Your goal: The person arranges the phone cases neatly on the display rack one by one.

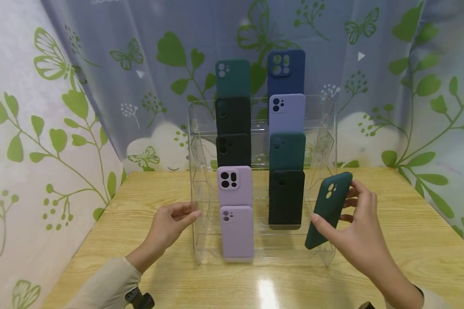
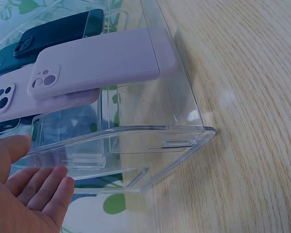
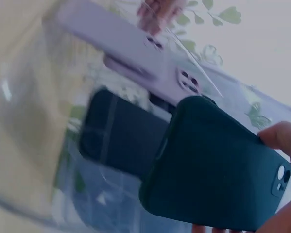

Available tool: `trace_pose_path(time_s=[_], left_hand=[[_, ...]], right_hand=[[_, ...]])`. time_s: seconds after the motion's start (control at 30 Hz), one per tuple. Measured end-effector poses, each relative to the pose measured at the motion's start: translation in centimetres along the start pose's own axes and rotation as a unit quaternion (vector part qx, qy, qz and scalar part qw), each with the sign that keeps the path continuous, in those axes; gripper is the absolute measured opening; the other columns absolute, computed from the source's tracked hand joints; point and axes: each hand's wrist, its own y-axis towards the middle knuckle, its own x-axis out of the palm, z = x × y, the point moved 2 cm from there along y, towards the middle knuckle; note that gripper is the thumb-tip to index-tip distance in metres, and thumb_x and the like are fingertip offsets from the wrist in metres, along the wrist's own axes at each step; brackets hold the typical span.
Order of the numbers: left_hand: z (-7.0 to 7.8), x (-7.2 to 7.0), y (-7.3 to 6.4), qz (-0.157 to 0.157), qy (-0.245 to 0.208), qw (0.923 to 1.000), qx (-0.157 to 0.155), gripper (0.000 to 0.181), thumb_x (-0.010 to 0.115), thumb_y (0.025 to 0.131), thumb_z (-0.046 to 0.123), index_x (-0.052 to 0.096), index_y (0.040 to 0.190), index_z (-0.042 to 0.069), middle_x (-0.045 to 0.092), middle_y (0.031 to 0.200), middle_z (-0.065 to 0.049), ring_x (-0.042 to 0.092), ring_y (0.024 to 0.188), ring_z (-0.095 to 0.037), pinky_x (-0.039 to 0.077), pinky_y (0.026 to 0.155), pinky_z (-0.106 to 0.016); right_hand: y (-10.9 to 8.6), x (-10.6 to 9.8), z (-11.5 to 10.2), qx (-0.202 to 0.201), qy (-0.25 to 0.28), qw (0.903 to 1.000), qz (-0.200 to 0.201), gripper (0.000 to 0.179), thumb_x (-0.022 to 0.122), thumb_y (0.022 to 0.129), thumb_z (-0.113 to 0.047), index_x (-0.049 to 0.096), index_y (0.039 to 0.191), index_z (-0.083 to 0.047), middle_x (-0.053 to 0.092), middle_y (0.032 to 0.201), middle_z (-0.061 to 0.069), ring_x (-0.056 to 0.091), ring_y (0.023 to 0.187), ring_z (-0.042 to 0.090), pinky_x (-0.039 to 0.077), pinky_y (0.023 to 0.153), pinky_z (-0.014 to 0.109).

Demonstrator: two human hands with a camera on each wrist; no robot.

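My right hand [image 1: 357, 231] grips a dark green phone case [image 1: 328, 206] by its two long edges, tilted, in front of the right side of a clear acrylic stand [image 1: 261, 253]. The right wrist view shows the green case [image 3: 213, 165] large, thumb and fingers on opposite edges. My left hand [image 1: 168, 227] is at the stand's left side panel, thumb and fingers on either side of it. In the left wrist view the left hand [image 2: 33, 194] is beside the panel's edge. Nearest to it are a lilac case [image 1: 237, 236] on the lowest tier and another lilac case [image 1: 236, 189] above.
Up the left column stand black cases [image 1: 233, 116] and a green case [image 1: 233, 79]. The right column has a black case [image 1: 286, 199], a green case [image 1: 288, 150], a pale purple case [image 1: 288, 116] and a blue case [image 1: 294, 77]. Behind the wooden table [image 1: 139, 193] hangs a patterned curtain [image 1: 158, 86].
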Motion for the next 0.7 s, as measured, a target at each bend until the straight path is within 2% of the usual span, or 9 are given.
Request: trace_pose_path(time_s=[0.33, 0.43, 0.7], left_hand=[[0.0, 0.0, 0.0, 0.0, 0.001, 1.0, 0.0, 0.038, 0.072, 0.088, 0.018, 0.065, 0.12, -0.002, 0.068, 0.112, -0.017, 0.068, 0.101, -0.026, 0.056, 0.084, -0.029], [0.0, 0.0, -0.1, 0.0, 0.001, 1.0, -0.001, 0.038, 0.072, 0.088, 0.018, 0.065, 0.12, -0.002, 0.068, 0.112, -0.017, 0.068, 0.101, -0.026, 0.056, 0.084, -0.029], [0.0, 0.0, -0.1, 0.0, 0.001, 1.0, 0.0, 0.037, 0.071, 0.088, 0.018, 0.065, 0.119, -0.002, 0.068, 0.112, -0.017, 0.067, 0.102, -0.026, 0.056, 0.085, -0.029]], right_hand=[[-1.8, 5.9, 1.0, 0.037, 0.033, 0.9981, 0.036, 0.095, 0.081, 0.077, -0.021, 0.016, 0.145, -0.003, 0.031, 0.12, 0.016, 0.033, 0.098, 0.014, 0.046, 0.077, 0.023], [-2.3, 7.5, 1.5, 0.031, 0.032, 0.9972, 0.061, 0.096, 0.083, 0.074, -0.018, 0.018, 0.144, -0.002, 0.032, 0.117, 0.016, 0.031, 0.096, 0.013, 0.044, 0.075, 0.026], [-3.4, 10.0, 2.3, -0.001, 0.027, 0.992, 0.124, 0.098, 0.086, 0.068, -0.013, 0.023, 0.141, 0.003, 0.034, 0.113, 0.02, 0.034, 0.093, 0.015, 0.035, 0.071, 0.018]])
